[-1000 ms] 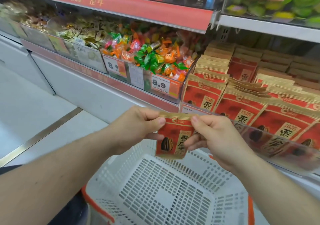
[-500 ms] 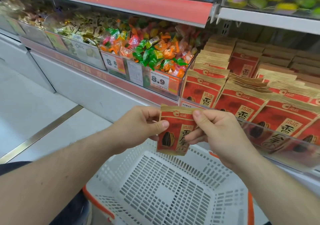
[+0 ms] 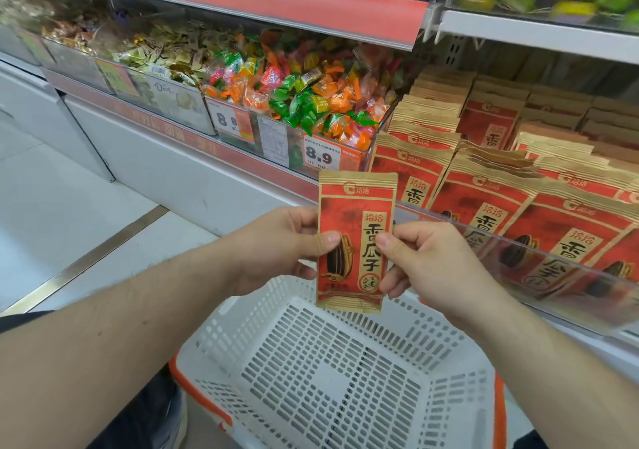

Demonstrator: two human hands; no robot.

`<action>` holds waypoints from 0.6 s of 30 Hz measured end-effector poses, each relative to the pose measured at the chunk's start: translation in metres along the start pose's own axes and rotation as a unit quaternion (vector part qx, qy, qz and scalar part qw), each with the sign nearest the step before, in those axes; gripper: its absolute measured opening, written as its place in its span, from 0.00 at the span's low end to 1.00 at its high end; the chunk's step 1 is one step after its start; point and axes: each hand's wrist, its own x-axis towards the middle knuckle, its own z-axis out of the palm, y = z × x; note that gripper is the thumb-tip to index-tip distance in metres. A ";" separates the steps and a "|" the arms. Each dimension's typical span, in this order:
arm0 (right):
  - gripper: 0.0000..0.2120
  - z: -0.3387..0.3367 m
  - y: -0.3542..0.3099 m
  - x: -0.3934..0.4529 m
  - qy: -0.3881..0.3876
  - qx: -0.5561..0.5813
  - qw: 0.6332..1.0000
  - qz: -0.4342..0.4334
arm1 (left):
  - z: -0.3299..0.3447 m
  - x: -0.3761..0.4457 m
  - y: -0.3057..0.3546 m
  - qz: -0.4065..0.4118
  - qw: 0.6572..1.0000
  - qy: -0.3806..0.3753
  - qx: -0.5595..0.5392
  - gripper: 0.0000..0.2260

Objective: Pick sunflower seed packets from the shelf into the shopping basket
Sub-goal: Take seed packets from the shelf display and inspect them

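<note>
Observed from the head camera: 1 sunflower seed packet point(image 3: 356, 241), red with gold bands at top and bottom, is held upright in the air above the far rim of the shopping basket point(image 3: 332, 376). It is not in the basket and not on the shelf.

The left hand point(image 3: 276, 244) grips the packet's left edge, thumb pressed on the front face, the other fingers curled behind. The right hand point(image 3: 428, 265) pinches the right edge, thumb on the front near the printed characters, fingers curled behind. Both hands touch the packet at about mid-height.

The basket is white slotted plastic with orange trim at its left and right edges. Its floor shows no goods.

To the right, the shelf point(image 3: 539, 32) carries stacked rows of matching red and gold packets point(image 3: 484, 203), leaning back behind a clear plastic guard point(image 3: 539, 258). The held packet stands just left of the nearest row and does not touch it.

To the left of that stock, a clear bin point(image 3: 276, 141) holds wrapped sweets point(image 3: 311, 96) in orange, green and pink. 1 price tag point(image 3: 320, 156) on its front reads 8.9. Further bins of wrapped goods continue leftward, blurred.
</note>
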 end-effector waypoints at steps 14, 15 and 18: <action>0.07 -0.007 -0.002 -0.003 -0.078 0.034 0.996 -0.030 | -0.001 -0.001 0.001 0.023 0.999 0.008 -0.033 0.20; 0.10 -0.007 -0.001 -0.003 -0.078 0.050 0.995 -0.030 | -0.002 -0.002 -0.001 0.018 1.000 -0.006 -0.023 0.20; 0.19 -0.007 -0.002 -0.003 -0.081 0.104 0.991 -0.010 | -0.001 -0.004 -0.002 0.011 0.998 -0.055 -0.042 0.22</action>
